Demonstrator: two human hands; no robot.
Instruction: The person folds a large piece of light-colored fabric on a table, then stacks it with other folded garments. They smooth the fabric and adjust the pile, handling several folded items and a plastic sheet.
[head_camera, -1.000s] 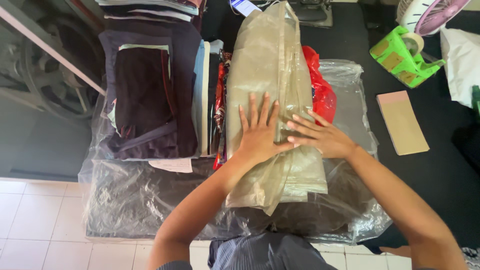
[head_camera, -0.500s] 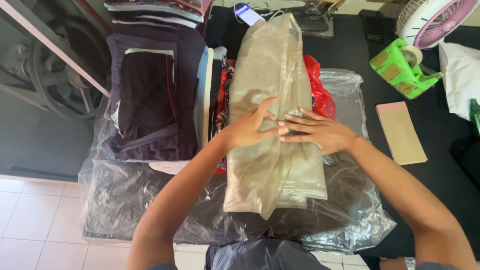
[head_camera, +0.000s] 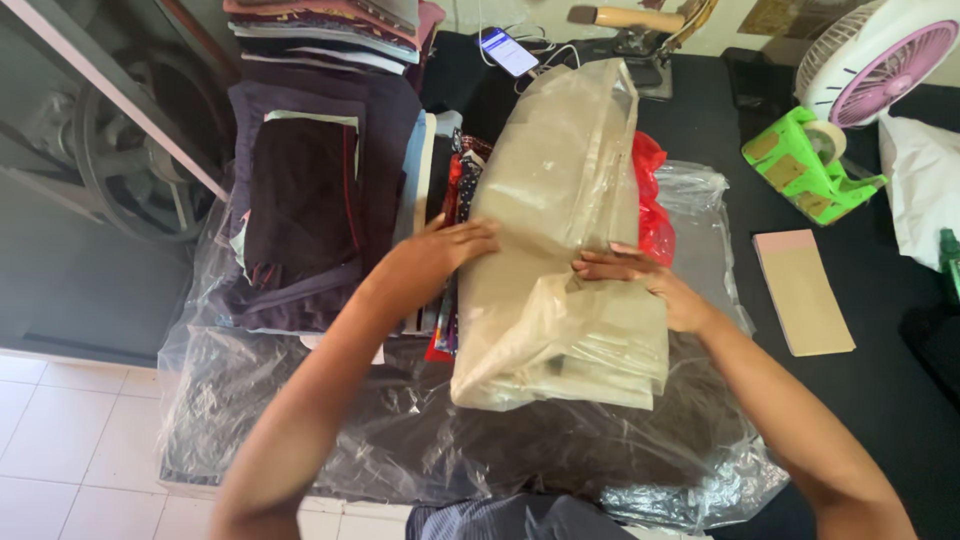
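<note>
Currently the beige bagged garment (head_camera: 560, 240) is gripped at both edges by left hand (head_camera: 440, 255) & right hand (head_camera: 650, 285) atop clear plastic sheet (head_camera: 300, 420) (slippery film); pkg could slide, toppling the dark folded stack (head_camera: 300, 190)

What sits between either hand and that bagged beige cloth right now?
Nothing visible. The left hand lies on the left edge of the bagged beige cloth, and the right hand presses its right side at the fold. Only the clear bag around the cloth separates skin from fabric.
</note>
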